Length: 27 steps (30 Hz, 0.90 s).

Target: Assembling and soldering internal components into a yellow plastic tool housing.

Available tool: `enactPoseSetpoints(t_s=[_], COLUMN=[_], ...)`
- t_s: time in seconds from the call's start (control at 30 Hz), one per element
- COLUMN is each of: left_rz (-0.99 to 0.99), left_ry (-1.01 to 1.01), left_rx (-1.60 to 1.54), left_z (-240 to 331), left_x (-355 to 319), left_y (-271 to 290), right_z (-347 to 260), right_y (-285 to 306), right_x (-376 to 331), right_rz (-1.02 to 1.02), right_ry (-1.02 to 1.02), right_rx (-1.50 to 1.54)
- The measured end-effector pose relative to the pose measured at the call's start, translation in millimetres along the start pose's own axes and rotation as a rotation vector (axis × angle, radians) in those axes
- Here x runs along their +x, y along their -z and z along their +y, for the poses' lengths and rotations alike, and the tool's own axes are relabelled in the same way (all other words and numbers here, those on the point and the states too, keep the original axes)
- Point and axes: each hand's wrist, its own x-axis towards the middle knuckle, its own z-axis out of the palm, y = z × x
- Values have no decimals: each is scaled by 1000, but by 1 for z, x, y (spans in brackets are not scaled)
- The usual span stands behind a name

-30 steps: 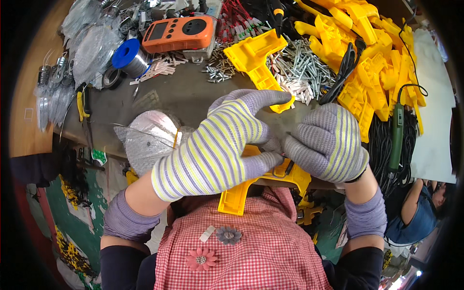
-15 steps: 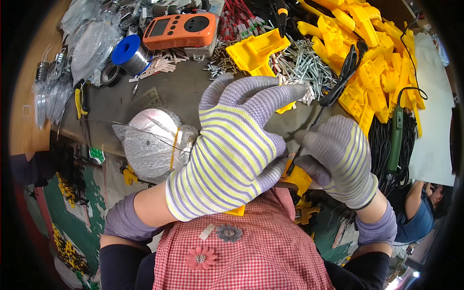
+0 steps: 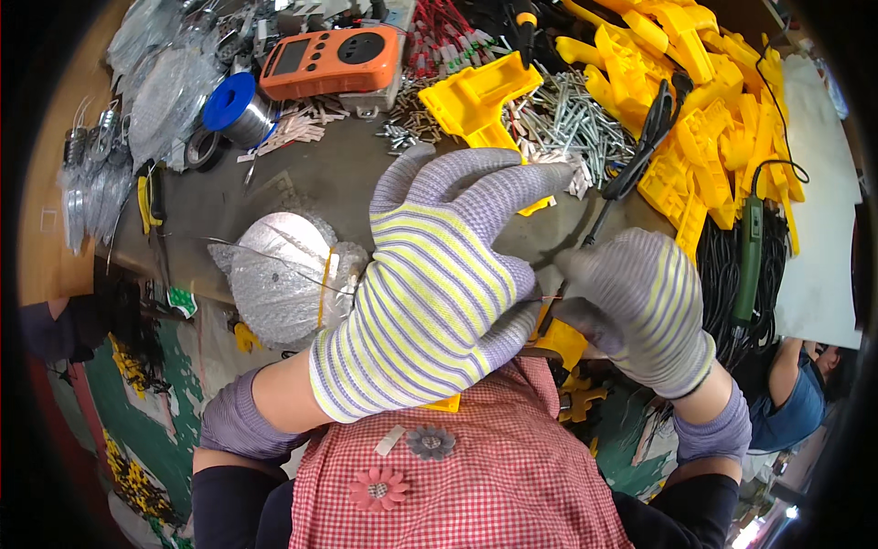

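Observation:
My left hand (image 3: 439, 293), in a yellow and purple striped glove, is closed over a yellow plastic part (image 3: 564, 343) held close to my chest. Most of the part is hidden; only its edges show below the glove and between the hands. My right hand (image 3: 640, 311), in a matching glove, sits right beside it. Its fingertips pinch a thin red wire (image 3: 549, 297) at the part. A black-handled tool (image 3: 640, 156) with a thin shaft lies on the bench just above my right hand.
On the bench are an orange meter (image 3: 334, 59), a blue solder spool (image 3: 229, 105), a bubble-wrapped bundle (image 3: 274, 274), loose screws (image 3: 572, 119), another yellow part (image 3: 480, 101) and a heap of yellow parts (image 3: 704, 119). A green tool (image 3: 750, 247) lies on black cables. Another person (image 3: 796, 389) is at lower right.
My left hand has spread wider over the yellow part, covering more of it. My right hand has shifted right and down, its fingers now pinched at the part's edge.

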Motion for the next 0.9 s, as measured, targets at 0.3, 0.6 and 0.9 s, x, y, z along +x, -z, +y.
enactPoseSetpoints(t_s=[0.3,0.6,0.9], left_rz=[-54,-75,-108], left_ry=[-1,-31,-21], left_rx=[182,224,229], left_z=[4,5,10], left_x=[-2,1,2], left_y=[1,2,-4], right_z=[-13,-8,-6], right_y=[9,-15,-12], right_x=[9,0,-3], right_rz=[-478,-1,167], right_ry=[-849,57,373], right_rx=[1295,184,-273])
